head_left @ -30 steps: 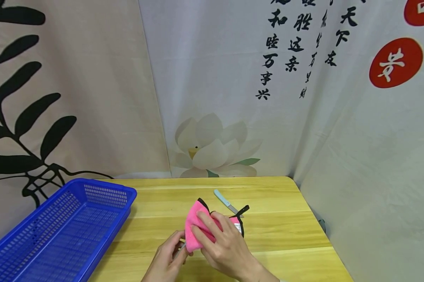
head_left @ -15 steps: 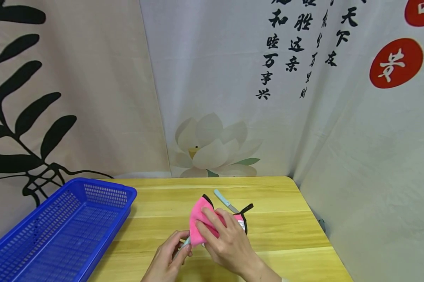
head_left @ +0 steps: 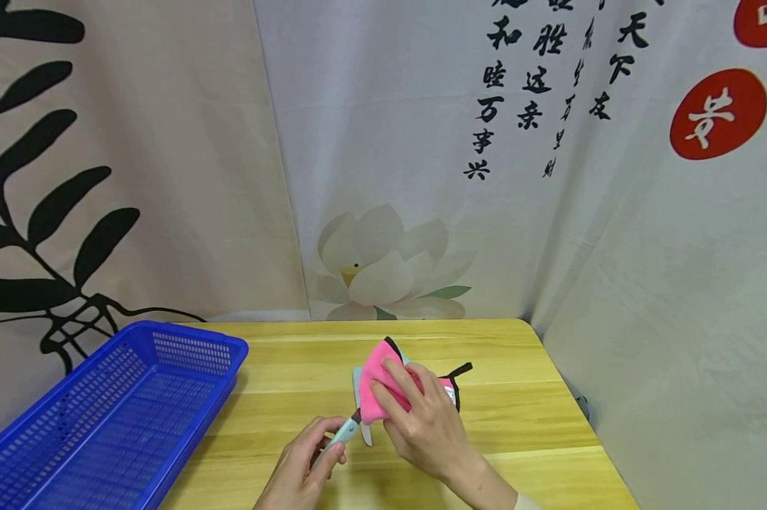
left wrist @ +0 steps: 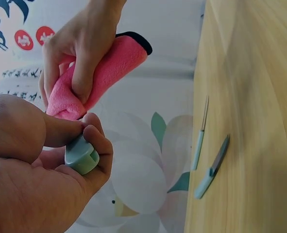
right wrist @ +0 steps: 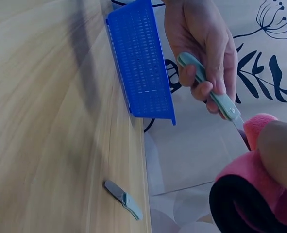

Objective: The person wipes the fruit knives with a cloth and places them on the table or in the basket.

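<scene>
- My left hand (head_left: 303, 457) is curled round the knife (head_left: 343, 432) by its handle, above the surface (head_left: 281, 368).
- My right hand (head_left: 426, 432) pinches the pink cloth (head_left: 377, 386) over the blade.
- I'd wipe tipward, keeping the fold thick against the edge.

The place looks like a small indoor corner, rather home-like in its decoration, where cloth (head_left: 383, 149) hangs in soft folds behind a desk (head_left: 523, 439) with yellow wood grain, and also along its right side. On this cloth are printed a black plant (head_left: 105, 244), a pale lotus (head_left: 389, 280), brush writing (head_left: 528, 115) and red seals (head_left: 717, 113), while a blue basket (head_left: 141, 407) of household kind is at the left. Because the cloth hides what is behind, I cannot tell which room it is.
</scene>
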Demonstrator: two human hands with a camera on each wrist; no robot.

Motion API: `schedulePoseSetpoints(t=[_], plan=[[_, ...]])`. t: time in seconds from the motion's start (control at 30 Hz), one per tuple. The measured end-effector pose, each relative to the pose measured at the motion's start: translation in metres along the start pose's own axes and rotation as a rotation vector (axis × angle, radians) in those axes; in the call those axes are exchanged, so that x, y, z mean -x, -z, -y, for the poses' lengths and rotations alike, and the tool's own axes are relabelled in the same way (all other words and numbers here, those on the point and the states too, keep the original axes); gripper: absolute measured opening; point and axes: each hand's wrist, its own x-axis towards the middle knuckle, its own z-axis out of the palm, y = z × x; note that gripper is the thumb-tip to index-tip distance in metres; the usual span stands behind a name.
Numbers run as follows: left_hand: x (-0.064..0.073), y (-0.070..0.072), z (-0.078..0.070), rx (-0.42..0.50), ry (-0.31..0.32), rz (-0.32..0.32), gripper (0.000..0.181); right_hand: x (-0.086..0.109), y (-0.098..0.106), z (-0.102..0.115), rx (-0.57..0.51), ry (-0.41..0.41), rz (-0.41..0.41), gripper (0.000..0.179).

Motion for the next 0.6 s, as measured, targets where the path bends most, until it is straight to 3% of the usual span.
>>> schedulePoseSetpoints(t=[0.2,0.43,0.6], plan=[[0.0,0.002,0.002,0.0,0.029,-0.001,0.03,0.004,-0.001,-0.008,-0.008,-0.032,-0.006,0.039],[0.0,0.004,0.003,0.002,0.002,0.003,0.03,0.008,-0.001,-0.018,-0.021,-0.079,-0.004,0.041],[0.001,0.004,0.0,0.041,0.091,-0.023,0.029,0.011,0.0,-0.023,-0.048,-0.14,-0.022,0.042]])
